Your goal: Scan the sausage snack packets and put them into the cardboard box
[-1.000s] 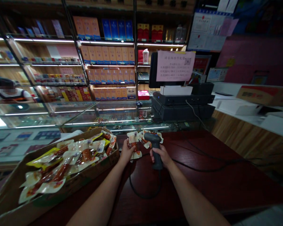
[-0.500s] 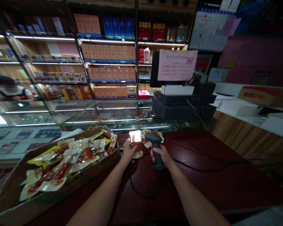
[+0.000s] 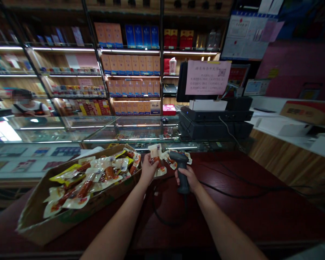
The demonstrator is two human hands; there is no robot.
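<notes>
My left hand [image 3: 148,169] grips a vacuum-packed sausage [image 3: 155,151], its clear-and-white wrapper standing up above my fingers. Wrapped round the handle of a dark grey barcode scanner [image 3: 183,177] is my right hand [image 3: 191,178]. The scanner's head tilts toward the packet, and its cord loops down over the dark red table [image 3: 227,216]. Behind the scanner and my left hand lie more sausage packets [image 3: 171,161], partly hidden. To the left of my left hand a cardboard box [image 3: 40,229] holds several packed sausages [image 3: 83,187], a few in yellow wrappers.
A monitor with a pink notice [image 3: 207,77] stands on a black cash drawer [image 3: 216,128] at the back right. Black cables [image 3: 241,196] run across the table. Glass display cases [image 3: 124,131] and lit shelves of boxes line the back. A person [image 3: 29,104] is at the far left.
The bright scanner light on the packet has gone out. Both hands keep their holds. The whole view has shifted slightly, moving the scene to the right.
</notes>
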